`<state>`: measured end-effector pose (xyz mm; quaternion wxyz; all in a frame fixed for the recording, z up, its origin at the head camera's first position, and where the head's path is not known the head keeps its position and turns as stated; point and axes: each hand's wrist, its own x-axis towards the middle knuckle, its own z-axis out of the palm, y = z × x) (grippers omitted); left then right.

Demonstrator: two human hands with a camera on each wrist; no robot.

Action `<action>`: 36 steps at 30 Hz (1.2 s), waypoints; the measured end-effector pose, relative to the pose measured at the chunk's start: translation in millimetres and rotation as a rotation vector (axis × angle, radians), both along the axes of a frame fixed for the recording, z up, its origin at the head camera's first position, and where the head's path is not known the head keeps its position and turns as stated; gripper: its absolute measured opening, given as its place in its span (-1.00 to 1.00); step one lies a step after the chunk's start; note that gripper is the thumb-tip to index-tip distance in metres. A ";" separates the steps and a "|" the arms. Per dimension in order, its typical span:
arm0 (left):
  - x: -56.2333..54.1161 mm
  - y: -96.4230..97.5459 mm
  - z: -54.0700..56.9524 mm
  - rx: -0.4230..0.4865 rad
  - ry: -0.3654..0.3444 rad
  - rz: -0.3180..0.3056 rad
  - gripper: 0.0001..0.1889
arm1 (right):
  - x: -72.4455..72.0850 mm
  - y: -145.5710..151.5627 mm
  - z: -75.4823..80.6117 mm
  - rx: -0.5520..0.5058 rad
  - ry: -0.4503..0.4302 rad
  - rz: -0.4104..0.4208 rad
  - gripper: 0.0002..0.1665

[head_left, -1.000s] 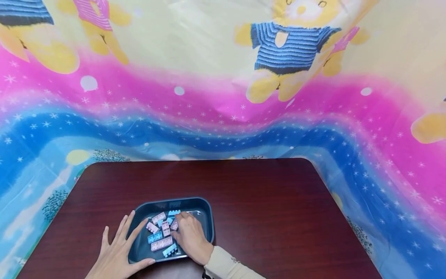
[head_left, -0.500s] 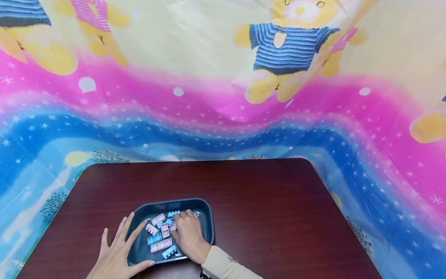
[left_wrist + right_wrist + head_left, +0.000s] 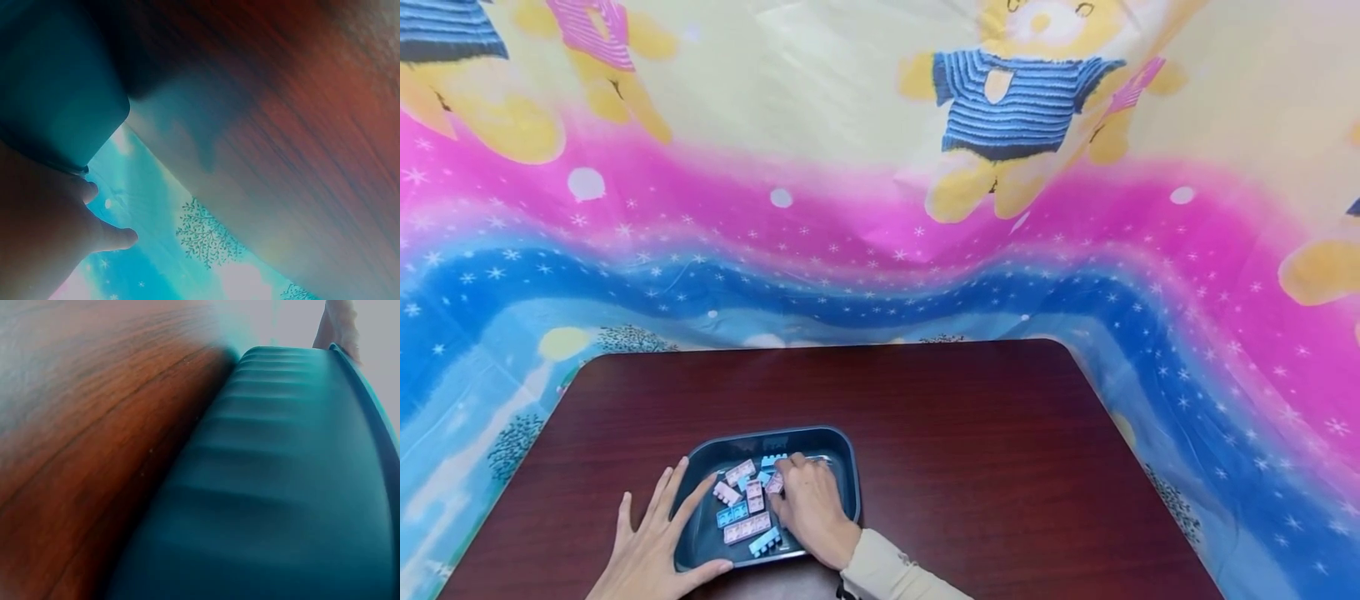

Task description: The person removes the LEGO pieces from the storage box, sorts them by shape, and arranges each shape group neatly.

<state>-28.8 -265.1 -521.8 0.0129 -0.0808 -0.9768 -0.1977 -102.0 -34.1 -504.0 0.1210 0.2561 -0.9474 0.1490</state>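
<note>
In the head view, a dark teal tray (image 3: 842,450) holds several pink and light-blue toy building blocks. My left hand (image 3: 651,533) is spread at the tray's left side, fingers straight, with the thumb and index finger along its rim. Inside the tray, the thumb and fingers of my right hand (image 3: 814,510) pinch a pink building block (image 3: 776,482); part of it is hidden by the fingers. Left of it lie an upright-set pink block (image 3: 755,495), a long pink block (image 3: 747,528) and a blue block (image 3: 732,514). Nearest the front is a light-blue block (image 3: 765,542).
The tray stands on a dark reddish wooden table (image 3: 970,467) with rounded far corners. A printed cloth (image 3: 865,200) with bears hangs behind and around the table. The right wrist view shows the tray's ribbed outer wall (image 3: 275,469) close up.
My right hand's fingers have shifted slightly around the pink block, which stays in nearly the same place. The left hand and the tray have kept their places.
</note>
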 end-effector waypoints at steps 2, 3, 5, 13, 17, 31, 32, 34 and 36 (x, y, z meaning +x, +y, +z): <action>-0.1 -0.1 -0.1 0.002 0.002 -0.001 0.14 | -0.2 1.9 0.3 -0.033 -0.010 0.011 -0.61; -0.1 -0.2 -0.1 0.003 0.002 -0.002 0.14 | -0.2 2.9 0.5 -0.053 -0.015 0.019 -0.61; -0.1 -0.3 0.2 0.006 -0.005 -0.001 0.14 | -0.4 5.0 0.7 -0.093 -0.026 0.037 -0.62; 0.2 -0.2 -0.7 0.011 -0.019 0.008 0.14 | -0.2 9.3 0.6 -0.133 -0.014 0.062 -0.62; 0.6 0.2 -2.0 0.011 -0.014 0.010 0.14 | -0.4 10.1 -0.9 -0.132 0.014 0.063 -0.51; 0.2 1.0 -3.0 0.014 0.016 0.013 0.13 | 1.5 14.0 -0.5 -0.199 -0.021 0.062 -0.45; 0.3 1.1 -3.2 0.012 0.017 0.013 0.13 | 1.6 14.3 -0.3 -0.197 -0.027 0.057 -0.44; 0.8 1.2 -3.4 0.010 0.016 0.014 0.13 | 1.6 14.8 0.6 -0.190 -0.037 0.047 -0.42; 1.3 1.3 -3.5 0.009 0.016 0.015 0.13 | 1.6 15.6 1.8 -0.178 -0.042 0.037 -0.40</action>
